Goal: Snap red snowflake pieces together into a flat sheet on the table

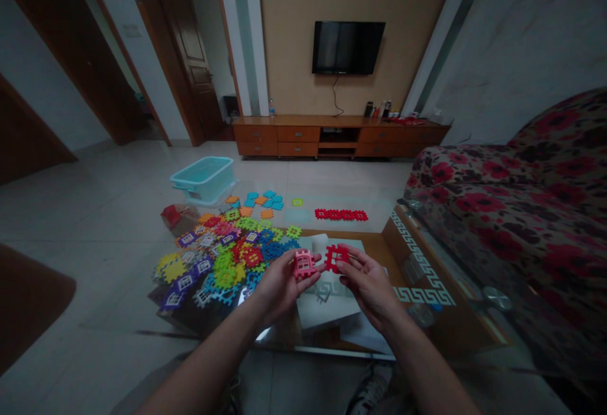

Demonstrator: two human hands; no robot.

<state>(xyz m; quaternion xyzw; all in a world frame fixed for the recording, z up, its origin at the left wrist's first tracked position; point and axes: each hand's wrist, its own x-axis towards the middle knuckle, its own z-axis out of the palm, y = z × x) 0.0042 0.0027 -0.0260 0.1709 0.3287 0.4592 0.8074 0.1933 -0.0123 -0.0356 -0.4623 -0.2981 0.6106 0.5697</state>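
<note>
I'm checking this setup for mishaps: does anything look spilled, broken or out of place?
Nothing looks plainly spilled or broken. One lime-green piece lies alone between the red row and the blue and orange pieces, mildly odd since most others lie grouped.

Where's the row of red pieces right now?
In the head view, the red row lies toward the far side of the glass table, right of the lone lime-green piece and beyond the right hand.

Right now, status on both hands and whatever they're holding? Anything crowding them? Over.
Left hand holding pink window piece. Right hand holding red piece. Held pieces apart. Colorful pile crowds left hand's side.
</note>
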